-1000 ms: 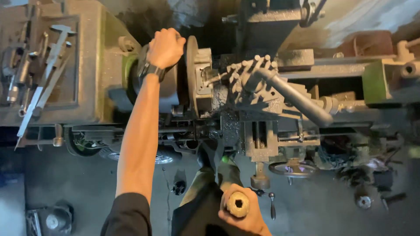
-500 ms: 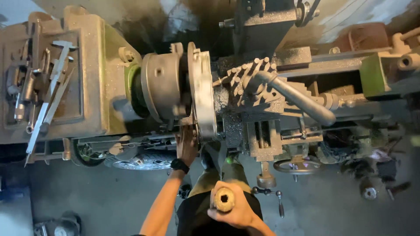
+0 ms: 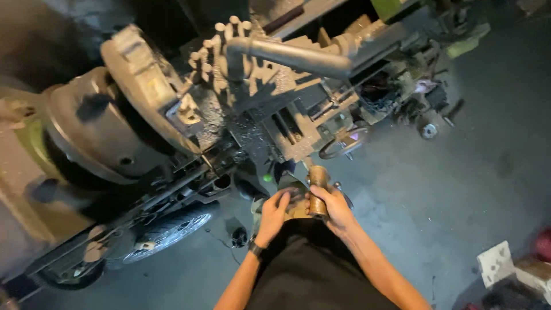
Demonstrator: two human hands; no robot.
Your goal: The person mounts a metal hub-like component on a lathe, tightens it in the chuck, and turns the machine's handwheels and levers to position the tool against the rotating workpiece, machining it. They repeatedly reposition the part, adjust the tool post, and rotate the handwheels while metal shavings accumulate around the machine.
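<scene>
Now clamp your right hand (image 3: pixel 333 209) fingers firmly around the short brass-coloured metal cylinder (image 3: pixel 317 189); left hand (image 3: pixel 274 213) fingers, loosely curled, steady its base.

We held a short brass-coloured cylinder (image 3: pixel 317 191) upright in our right hand (image 3: pixel 333 208), fingers wrapped round its lower half. Our left hand (image 3: pixel 274 212) pressed against its side. Just above stood the lathe's chuck (image 3: pixel 150 87), tool post (image 3: pixel 252 69) and a handwheel (image 3: pixel 343 142).
</scene>
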